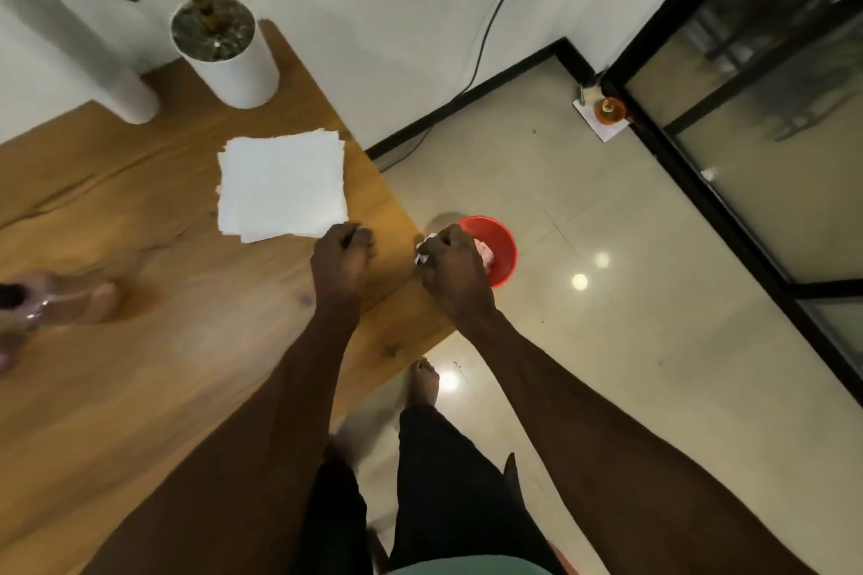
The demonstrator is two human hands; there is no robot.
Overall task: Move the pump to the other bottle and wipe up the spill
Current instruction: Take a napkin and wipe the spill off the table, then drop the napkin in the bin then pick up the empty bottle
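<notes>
Gripping: right hand [455, 268] curls round a crumpled tissue [422, 250]; left hand [343, 254] fisted, holding nothing visible
Desk: wooden desk [154, 364] on a tiled floor [630, 341]
Bucket: red bucket [502, 247] holds pinkish wads

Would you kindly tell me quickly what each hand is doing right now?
Left hand: fingers curled, nothing visibly held.
Right hand: gripping a crumpled white tissue above the red bin.

Crumpled white tissue [422, 251] in a fist above red bin, blurred pink bottle [60, 301] far left on table
</notes>
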